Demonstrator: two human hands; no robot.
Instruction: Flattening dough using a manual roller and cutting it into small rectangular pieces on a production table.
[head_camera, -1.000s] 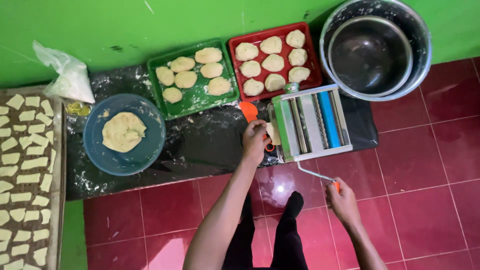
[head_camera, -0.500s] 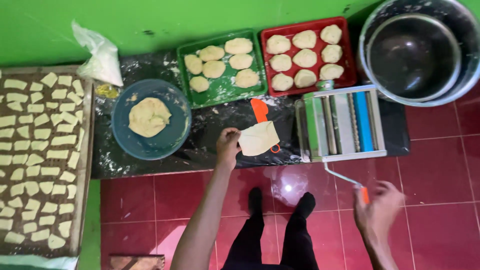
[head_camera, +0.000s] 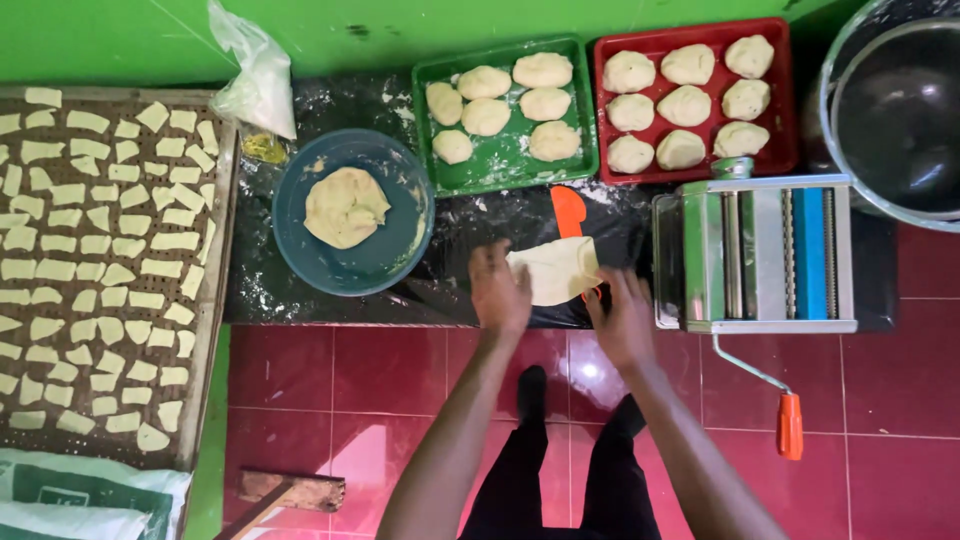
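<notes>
A thin flattened sheet of pale dough (head_camera: 556, 268) lies on the black floured mat (head_camera: 300, 300) just left of the metal dough roller machine (head_camera: 765, 255). My left hand (head_camera: 499, 290) rests at the sheet's left edge with fingers spread. My right hand (head_camera: 623, 318) touches its lower right corner, fingers apart. An orange scraper (head_camera: 568, 209) lies partly under the sheet's far side. The machine's crank with an orange grip (head_camera: 789, 425) hangs free to the right of my right arm.
A blue bowl (head_camera: 300, 250) holds a dough lump. A green tray (head_camera: 432, 170) and a red tray (head_camera: 780, 150) carry dough balls. A big mesh tray (head_camera: 215, 300) of cut dough pieces sits left. A metal pot (head_camera: 890, 110) stands at the far right, a plastic bag (head_camera: 255, 75) at the back.
My left hand carried the dough sheet from the machine to the mat. My right hand let go of the crank and came over to the sheet. The view shifted left.
</notes>
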